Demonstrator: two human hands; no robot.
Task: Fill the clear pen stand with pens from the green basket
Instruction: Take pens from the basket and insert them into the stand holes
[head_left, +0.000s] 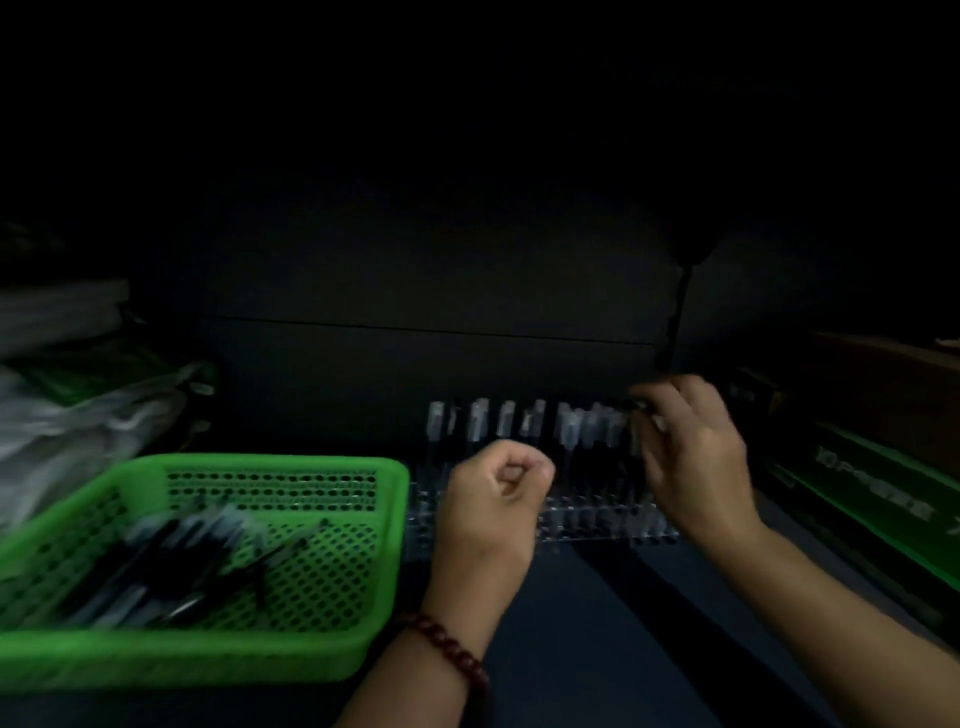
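Note:
The scene is dark and blurred. A green perforated basket (208, 649) sits at the lower left with several dark pens (171, 561) lying in it. Right of it stands the clear pen stand (582, 525), with a row of several upright pens (519, 421) in it. My left hand (493, 509) hovers in front of the stand with its fingers curled and nothing visible in it. My right hand (691, 457) is over the stand's right end, its fingertips pinching the cap of a pen (641, 408) there.
A crumpled plastic bag (67, 426) lies behind the basket at the left. A green-edged box (872, 499) runs along the right side. A dark wall stands close behind the stand, with a dark cord (678, 312) hanging above my right hand.

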